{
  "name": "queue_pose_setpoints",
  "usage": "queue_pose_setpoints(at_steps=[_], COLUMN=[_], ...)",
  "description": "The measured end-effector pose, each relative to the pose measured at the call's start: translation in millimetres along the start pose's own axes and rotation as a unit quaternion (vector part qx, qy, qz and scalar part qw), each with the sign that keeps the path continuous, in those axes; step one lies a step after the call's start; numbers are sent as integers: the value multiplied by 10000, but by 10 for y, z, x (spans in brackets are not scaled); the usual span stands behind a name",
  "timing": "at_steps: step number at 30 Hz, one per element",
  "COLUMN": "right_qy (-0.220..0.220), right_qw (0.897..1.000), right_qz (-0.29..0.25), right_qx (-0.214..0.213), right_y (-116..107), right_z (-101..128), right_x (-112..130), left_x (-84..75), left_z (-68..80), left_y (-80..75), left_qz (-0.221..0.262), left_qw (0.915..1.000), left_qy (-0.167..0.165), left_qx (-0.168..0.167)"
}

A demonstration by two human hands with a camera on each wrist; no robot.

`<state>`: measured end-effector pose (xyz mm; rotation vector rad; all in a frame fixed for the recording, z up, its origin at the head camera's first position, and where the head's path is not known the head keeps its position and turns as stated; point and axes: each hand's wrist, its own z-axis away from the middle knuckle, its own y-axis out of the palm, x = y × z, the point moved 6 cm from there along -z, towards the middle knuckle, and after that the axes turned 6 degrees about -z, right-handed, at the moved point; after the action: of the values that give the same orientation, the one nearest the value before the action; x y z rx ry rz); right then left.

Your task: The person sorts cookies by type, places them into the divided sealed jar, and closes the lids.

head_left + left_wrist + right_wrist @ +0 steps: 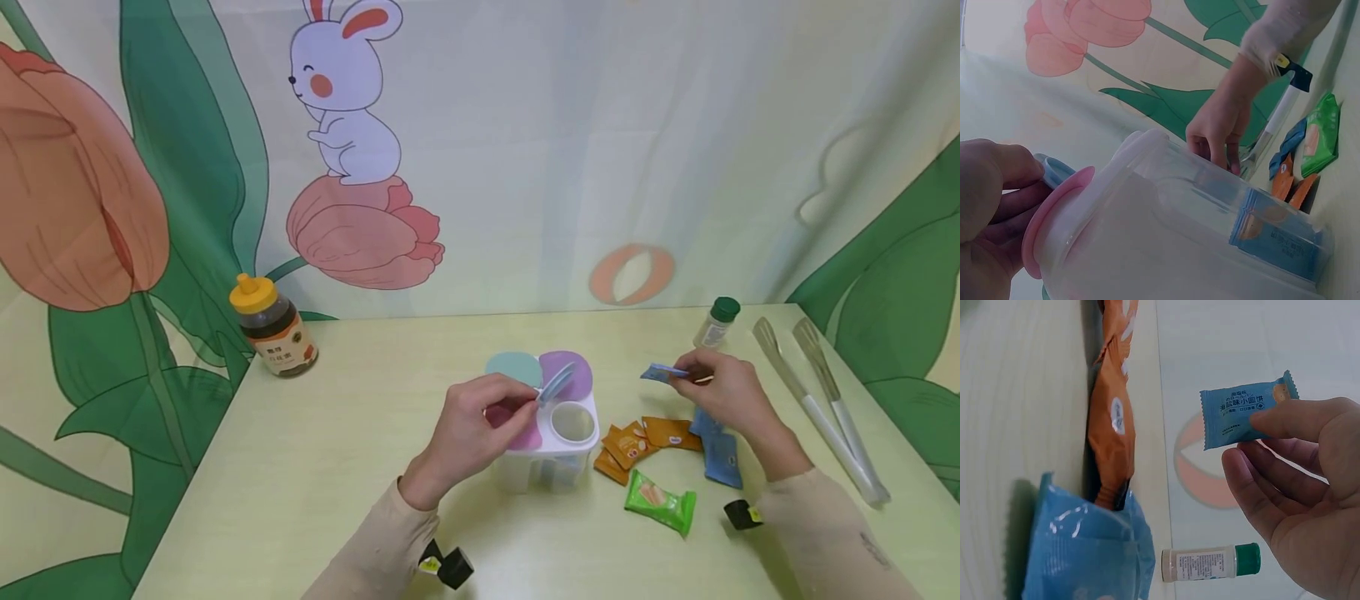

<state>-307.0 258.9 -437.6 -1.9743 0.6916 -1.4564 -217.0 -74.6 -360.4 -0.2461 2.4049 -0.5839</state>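
My left hand (474,418) pinches a light blue lid (557,383) above a clear container with a white top (540,458). Teal (513,367), purple (577,381) and pink lids (530,437) cover its other compartments, while the front right round opening (572,422) is uncovered. Through the clear wall, the left wrist view shows a blue biscuit packet (1275,237) inside. Between thumb and fingers, my right hand (722,390) holds another small blue biscuit packet (1235,412), raised over the table to the right of the container.
Orange packets (628,446), blue packets (722,458) and a green packet (660,502) lie right of the container. Behind my right hand stands a green-capped bottle (717,323). Tongs (832,408) lie far right; a yellow-capped jar (273,329) stands at the back left, near the printed curtain.
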Motion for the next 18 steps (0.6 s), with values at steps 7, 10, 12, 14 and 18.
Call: queue_pose_setpoints(at_steps=[7, 10, 12, 14, 18], right_qy=[-304, -319, -326, -347, -414], right_qw=[9995, 9994, 9992, 9990, 9983], right_qz=[-60, -147, -209, -268, -372], right_qx=[-76, -78, -90, -121, -188], right_y=[-4, -17, -26, -33, -37], right_z=[18, 33, 44, 54, 76], right_x=[152, 227, 275, 317, 378], left_x=[8, 13, 16, 15, 15], left_z=[-7, -8, -8, -8, -7], left_y=[9, 14, 16, 16, 21], left_qz=[-26, -16, 4, 22, 37], left_qw=[10000, 10000, 9999, 9999, 10000], left_qy=[-60, -81, -97, -94, -28], left_qx=[28, 35, 42, 45, 31])
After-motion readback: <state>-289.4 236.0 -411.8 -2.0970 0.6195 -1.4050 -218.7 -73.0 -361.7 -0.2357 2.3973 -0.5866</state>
